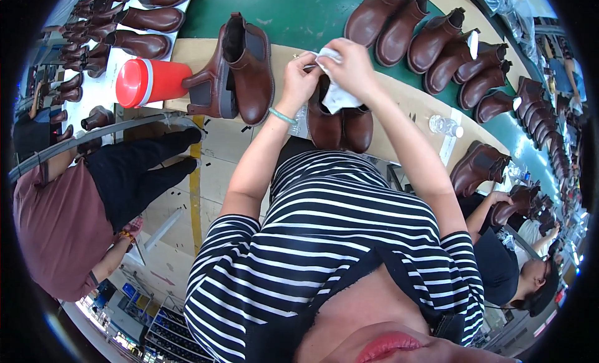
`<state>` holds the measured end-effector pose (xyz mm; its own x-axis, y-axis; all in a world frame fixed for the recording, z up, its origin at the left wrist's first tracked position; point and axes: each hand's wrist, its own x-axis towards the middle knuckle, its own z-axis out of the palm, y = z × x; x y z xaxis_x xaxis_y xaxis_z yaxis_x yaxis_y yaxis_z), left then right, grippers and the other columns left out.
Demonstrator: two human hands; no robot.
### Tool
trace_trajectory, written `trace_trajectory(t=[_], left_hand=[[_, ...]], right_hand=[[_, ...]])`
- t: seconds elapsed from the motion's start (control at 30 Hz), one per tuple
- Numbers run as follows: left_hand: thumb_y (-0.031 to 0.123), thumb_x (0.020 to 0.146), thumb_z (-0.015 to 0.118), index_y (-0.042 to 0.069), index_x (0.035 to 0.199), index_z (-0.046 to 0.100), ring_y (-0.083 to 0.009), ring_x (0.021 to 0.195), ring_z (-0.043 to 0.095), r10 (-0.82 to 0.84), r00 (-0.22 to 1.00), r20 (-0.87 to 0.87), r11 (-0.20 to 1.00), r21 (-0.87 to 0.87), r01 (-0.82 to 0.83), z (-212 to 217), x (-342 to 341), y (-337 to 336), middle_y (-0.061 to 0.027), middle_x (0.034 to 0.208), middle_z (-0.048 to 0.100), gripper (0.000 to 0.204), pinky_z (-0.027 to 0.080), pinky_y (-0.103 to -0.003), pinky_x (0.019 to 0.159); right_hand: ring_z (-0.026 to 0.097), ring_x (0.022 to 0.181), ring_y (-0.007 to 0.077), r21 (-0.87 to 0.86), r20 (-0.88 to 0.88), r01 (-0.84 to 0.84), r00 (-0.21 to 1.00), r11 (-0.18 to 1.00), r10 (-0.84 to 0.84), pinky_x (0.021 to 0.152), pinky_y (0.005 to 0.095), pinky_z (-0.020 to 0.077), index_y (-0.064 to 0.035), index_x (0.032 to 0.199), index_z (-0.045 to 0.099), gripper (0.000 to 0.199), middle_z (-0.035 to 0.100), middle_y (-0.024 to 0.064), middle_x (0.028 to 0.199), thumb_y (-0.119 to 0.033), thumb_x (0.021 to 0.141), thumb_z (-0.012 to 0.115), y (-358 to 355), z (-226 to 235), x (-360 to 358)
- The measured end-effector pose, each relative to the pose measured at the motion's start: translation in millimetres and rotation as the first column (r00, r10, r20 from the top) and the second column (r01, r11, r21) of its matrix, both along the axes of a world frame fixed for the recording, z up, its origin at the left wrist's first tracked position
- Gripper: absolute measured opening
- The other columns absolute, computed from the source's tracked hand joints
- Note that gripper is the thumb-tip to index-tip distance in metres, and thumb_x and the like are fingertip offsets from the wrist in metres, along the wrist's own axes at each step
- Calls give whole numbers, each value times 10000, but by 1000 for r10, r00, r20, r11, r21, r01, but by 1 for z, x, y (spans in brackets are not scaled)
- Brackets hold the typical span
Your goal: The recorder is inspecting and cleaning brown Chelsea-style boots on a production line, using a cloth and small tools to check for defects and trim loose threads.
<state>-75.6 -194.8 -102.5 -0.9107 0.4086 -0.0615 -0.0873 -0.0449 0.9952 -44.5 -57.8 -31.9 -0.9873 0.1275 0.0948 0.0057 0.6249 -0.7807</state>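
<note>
In my right hand (350,66) is a crumpled white cloth (340,98), its lower end hanging over a pair of boots. My left hand (301,81), with a green bangle at its wrist, is closed right beside the cloth's upper end; what its fingers pinch is hidden. Below both hands stand a brown leather boot (325,129) and its mate (357,131), toes toward me, their shafts partly covered by hands and cloth. To the left, one brown ankle boot (252,82) stands upright, and another boot (211,88) leans against it.
A red lidded container (153,82) sits left of the boots. Rows of brown boots (430,48) line the green conveyor (281,16). At right are a small clear bottle (444,126) and another boot (477,168). Co-workers stand on the left (68,219) and right (499,257).
</note>
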Motion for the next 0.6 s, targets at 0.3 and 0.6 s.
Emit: trace_trajectory(t=[0.3, 0.6], left_hand=[[40, 818, 695, -18, 1030, 664, -135, 818, 614, -12, 959, -283, 980, -196, -45, 20, 7, -12, -53, 846, 634, 222, 504, -245, 739], [168, 952, 544, -88, 1217, 491, -181, 525, 616, -107, 902, 418, 988, -58, 145, 46, 24, 50, -185, 771, 648, 372, 528, -274, 478]], right_hand=[[600, 640, 126, -155, 276, 166, 954, 974, -119, 568, 279, 468, 26, 881, 675, 197, 651, 81, 724, -127, 765, 716, 99, 50, 43], [535, 653, 26, -592, 451, 327, 892, 736, -33, 563, 182, 407, -16, 907, 641, 137, 628, -13, 778, -91, 817, 713, 99, 16, 97]])
